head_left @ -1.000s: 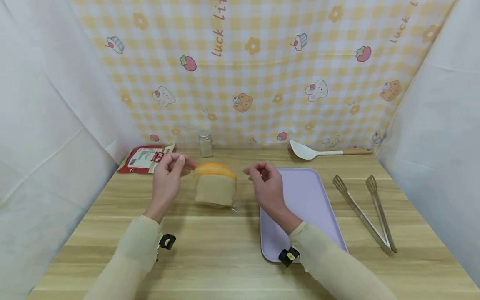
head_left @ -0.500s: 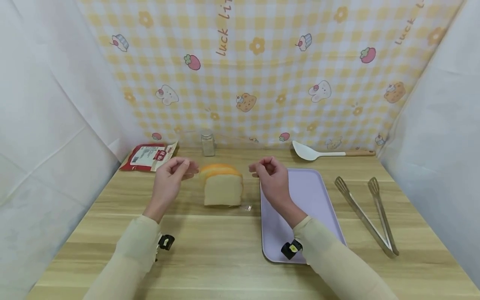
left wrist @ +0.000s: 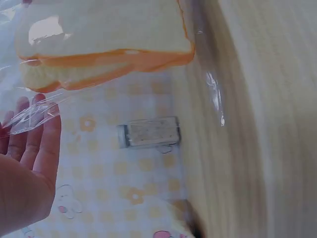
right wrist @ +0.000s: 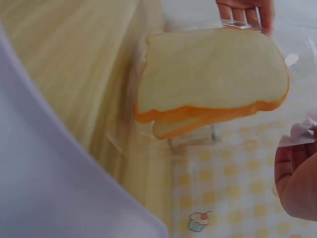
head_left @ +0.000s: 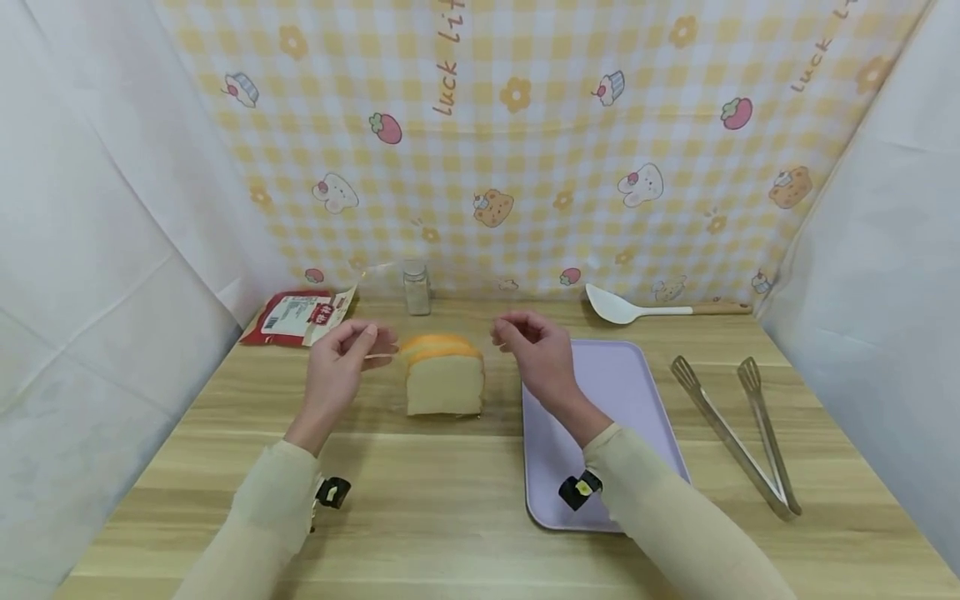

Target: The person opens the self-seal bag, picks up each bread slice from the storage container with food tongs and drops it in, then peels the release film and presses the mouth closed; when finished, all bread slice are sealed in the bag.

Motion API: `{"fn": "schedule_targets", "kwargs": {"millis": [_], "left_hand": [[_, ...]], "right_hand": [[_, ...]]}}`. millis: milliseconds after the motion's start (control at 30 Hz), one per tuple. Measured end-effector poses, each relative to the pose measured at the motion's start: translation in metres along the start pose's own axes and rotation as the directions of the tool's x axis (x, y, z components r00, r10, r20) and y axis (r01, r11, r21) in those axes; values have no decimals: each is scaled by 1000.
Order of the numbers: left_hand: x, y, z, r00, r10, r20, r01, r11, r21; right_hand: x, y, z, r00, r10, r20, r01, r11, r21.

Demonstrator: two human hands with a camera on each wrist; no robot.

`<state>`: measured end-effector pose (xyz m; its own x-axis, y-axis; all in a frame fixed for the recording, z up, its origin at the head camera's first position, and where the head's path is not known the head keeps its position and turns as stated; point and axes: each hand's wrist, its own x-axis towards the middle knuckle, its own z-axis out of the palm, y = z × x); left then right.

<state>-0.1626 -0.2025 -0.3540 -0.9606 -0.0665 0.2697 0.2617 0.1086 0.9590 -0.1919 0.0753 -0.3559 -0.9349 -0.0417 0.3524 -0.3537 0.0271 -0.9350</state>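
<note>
- So the left hand (head_left: pixel 339 367) has a pinch going: in its wrist view, see-through film runs between thumb and fingers, so it's grasping one side of a clear, glossy plastic bag (left wrist: pixel 214 96).
- Right hand (head_left: pixel 543 354) is doing the same on the other side, a fold of film caught between its thumb and fingers, with that forearm passing over the tray.
- Inside the bag, between the two hands: pale bread slices with orange-brown crusts (head_left: pixel 446 385), at least two, standing upright one behind another (can't tell if the bag's bottom touches the table or hangs just above it).
- Right next to the right hand there's a flat lilac rectangular tray with rounded corners (head_left: pixel 611 400).
- Farther right, silver metal tongs with slotted tips (head_left: pixel 729 431) lie spread in a V.
- Back right, a white-headed spatula with a wooden handle (head_left: pixel 663 310) lies sideways near the curtain.
- Behind the bread, a small glass jar with a metal lid (head_left: pixel 417 290) stands upright.
- Back left, a red and cream packet (head_left: pixel 296 317) lies flat.
- All of it's on a light wood-grain table (head_left: pixel 420 508), with a yellow-and-white checked curtain (head_left: pixel 517 133) behind.
</note>
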Motion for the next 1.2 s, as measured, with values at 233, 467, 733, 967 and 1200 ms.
{"fn": "schedule_targets", "kwargs": {"millis": [233, 467, 733, 967, 1200], "left_hand": [[-5, 15, -6, 997, 71, 37, -70, 997, -12], [-12, 3, -12, 996, -18, 86, 14, 999, 51], [2, 9, -6, 988, 138, 74, -144, 987, 75], [10, 17, 5, 987, 157, -11, -158, 985, -76], [9, 19, 9, 991, 126, -35, -131, 948, -289]], "right_hand": [[7, -12, -7, 1000, 5, 7, -5, 996, 92], [7, 2, -11, 995, 65, 74, -69, 996, 58], [4, 1, -17, 992, 38, 117, -43, 998, 41], [4, 2, -19, 995, 59, 78, -60, 998, 9], [5, 1, -20, 995, 73, 65, -72, 997, -17]]}}
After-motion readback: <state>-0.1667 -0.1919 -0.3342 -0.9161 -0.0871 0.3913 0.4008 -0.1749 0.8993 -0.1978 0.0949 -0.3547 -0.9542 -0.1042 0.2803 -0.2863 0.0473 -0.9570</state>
